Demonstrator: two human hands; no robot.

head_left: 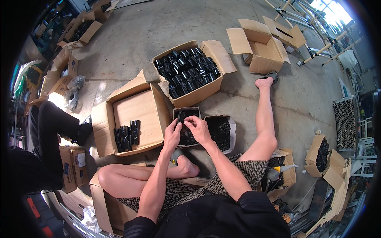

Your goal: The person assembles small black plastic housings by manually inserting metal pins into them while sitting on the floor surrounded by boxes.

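Between my knees, my left hand [172, 134] is closed around a short black tubular part [181, 116], which stands up out of the fingers. My right hand [198, 129] is beside it, thumb and fingers pinched close to the part; what they hold, if anything, is too small to make out. Both hands are above a small open box [186, 112] with a dark inside. To its right a second small box [233, 137] holds many tiny black pieces [219, 129].
A carton [198, 93] full of black tubular parts stands ahead. Left of it, a larger open carton [133, 104] holds several such parts [127, 135]. An open carton [266, 59] sits at far right. Someone's dark-clad leg [55, 119] is at the left.
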